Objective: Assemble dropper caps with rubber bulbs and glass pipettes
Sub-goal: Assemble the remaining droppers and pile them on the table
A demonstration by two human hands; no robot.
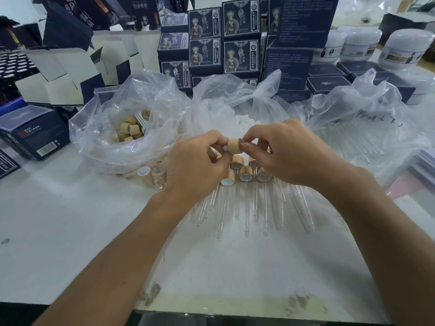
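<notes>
- Worktable (58, 231) was white, scuffed and stained near its front edge, in a packing room cluttered along the far side.
- Stacked dark-blue printed cartons (224, 38) stood at the back centre; open white-lined cartons (70, 67) were piled at back left; white cream jars (404, 47) sat at back right.
- Clear plastic bag of bamboo-look caps (129, 130) lay left of centre, mouth open.
- Middle bag of white rubber bulbs (237, 118) sat just behind the hands.
- Right bag of glass pipettes (353, 135) lay open, the tubes spread inside it.
- Finished droppers (246, 184) lay in a row on the table under the hands, caps toward the bags, glass tips toward the person.
- Loose caps (150, 172) lay at the edge of the left bag, partly under the plastic.
- Left hand (200, 161) had fingers curled, fingertips pinching the white rubber bulb (225, 147) at the left end of the cap.
- Right hand (280, 151) had thumb and forefinger clenched on the right rim of the bamboo-look cap (234, 145); other fingers curled.
- Cap was held in the air between both hands, lying sideways, above the row of droppers and in front of the bulb bag.
- How far the bulb sat inside the cap could not be told; fingers hid it.
</notes>
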